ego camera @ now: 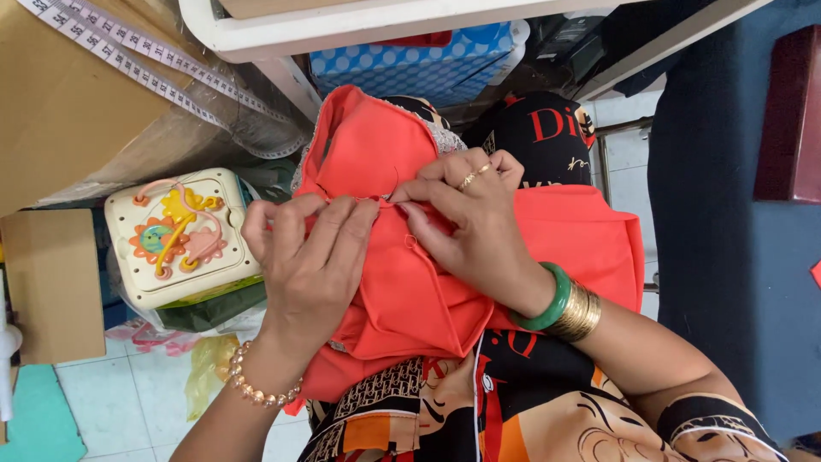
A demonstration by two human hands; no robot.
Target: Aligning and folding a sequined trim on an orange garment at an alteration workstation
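The left hand (312, 257) lies on a bright orange cloth (410, 291), its fingers curled and its thumb and fingertips pinching a fold of the fabric near the top seam. The right hand (466, 214) meets it from the other side, fingers bent and closed on the same fold, so the two hands touch at the pinched spot. A ring (469, 180) sits on one right finger; a green bangle (547, 299) and gold bangles (580, 312) circle the right wrist, and a bead bracelet (252, 389) circles the left. The cloth is bunched on the person's lap, over a black and orange patterned garment (530, 411). To the left, on the tiled floor (103, 393), stands a cream toy box (180, 235) with coloured shapes. Above it a measuring tape (154, 77) runs across a cardboard box (68, 103). A blue dotted bag (410, 64) sits behind the cloth.
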